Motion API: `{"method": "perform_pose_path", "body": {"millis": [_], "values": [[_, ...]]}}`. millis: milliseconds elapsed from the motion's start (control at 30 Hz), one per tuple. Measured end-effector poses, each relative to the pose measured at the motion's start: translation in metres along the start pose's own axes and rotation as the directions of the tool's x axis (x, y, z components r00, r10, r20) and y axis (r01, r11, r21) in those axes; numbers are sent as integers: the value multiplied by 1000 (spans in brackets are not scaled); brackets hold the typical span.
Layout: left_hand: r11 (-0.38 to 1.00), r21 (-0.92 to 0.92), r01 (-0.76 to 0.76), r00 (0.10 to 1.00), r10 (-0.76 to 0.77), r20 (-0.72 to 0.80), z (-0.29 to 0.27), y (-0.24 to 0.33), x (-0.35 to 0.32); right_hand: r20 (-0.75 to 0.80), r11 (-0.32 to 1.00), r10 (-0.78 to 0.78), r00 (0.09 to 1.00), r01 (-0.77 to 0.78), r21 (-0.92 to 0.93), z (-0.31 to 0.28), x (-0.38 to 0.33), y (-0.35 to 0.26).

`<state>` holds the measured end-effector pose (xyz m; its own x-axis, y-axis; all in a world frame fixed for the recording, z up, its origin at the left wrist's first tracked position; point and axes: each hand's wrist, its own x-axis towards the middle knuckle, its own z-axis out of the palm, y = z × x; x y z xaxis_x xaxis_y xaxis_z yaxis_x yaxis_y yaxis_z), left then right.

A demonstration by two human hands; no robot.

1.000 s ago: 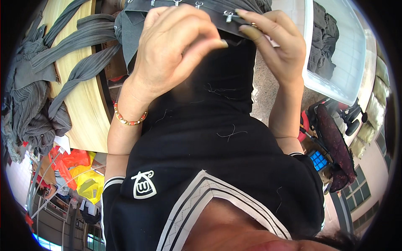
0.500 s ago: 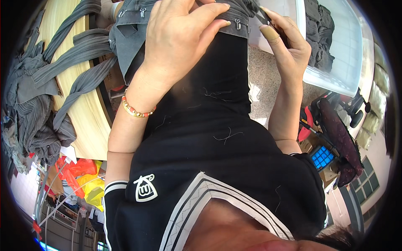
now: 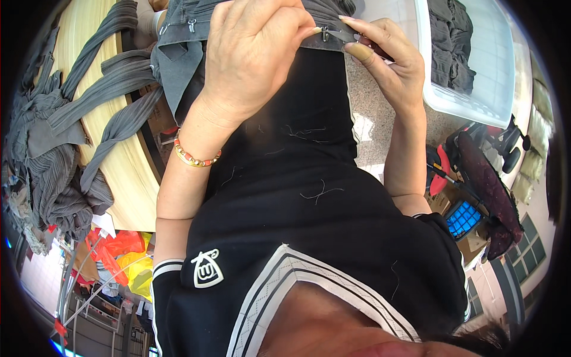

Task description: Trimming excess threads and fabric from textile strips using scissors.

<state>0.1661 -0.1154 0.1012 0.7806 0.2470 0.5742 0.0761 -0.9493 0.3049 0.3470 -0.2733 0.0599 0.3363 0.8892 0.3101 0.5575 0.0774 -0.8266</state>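
A dark grey garment (image 3: 184, 56) with metal hooks along its band lies across my lap at the top of the view. My left hand (image 3: 253, 62) is over it, thumb and forefinger pinched together beside a metal hook (image 3: 325, 34); what they pinch is too small to make out. My right hand (image 3: 386, 62), its thumb wrapped in tan tape, grips small thread snips (image 3: 342, 35) with a dark red handle. The metal tip of the snips points at that hook, close to my left fingertips.
At left, twisted grey ribbed cloth pieces (image 3: 119, 89) hang over a pale wooden table (image 3: 128, 196). A clear plastic bin (image 3: 496, 89) with folded dark grey garments (image 3: 452, 47) stands at upper right. Red and yellow bags (image 3: 134, 268) lie lower left.
My right hand has moved left, bringing the snips to the hook. The fingers of my left hand have gone from spread to pinched.
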Motion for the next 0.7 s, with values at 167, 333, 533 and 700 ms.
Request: {"method": "perform_pose_path", "body": {"millis": [167,333,533,700], "values": [[828,-424,-368,735,-20,-678,85,-29,-7,85,998,-41,996,45,-37,0,2,3],[813,-472,-340,757,-62,-651,86,-24,-5,95,991,-65,993,76,-111,2,6,2],[756,-549,-358,751,-116,-650,83,-23,-7,55,998,-36,998,38,-43,2,6,7],[994,-70,81,996,-83,-37,18,-13,-24,-100,871,369,924,-306,386,8,-4,26]]}}
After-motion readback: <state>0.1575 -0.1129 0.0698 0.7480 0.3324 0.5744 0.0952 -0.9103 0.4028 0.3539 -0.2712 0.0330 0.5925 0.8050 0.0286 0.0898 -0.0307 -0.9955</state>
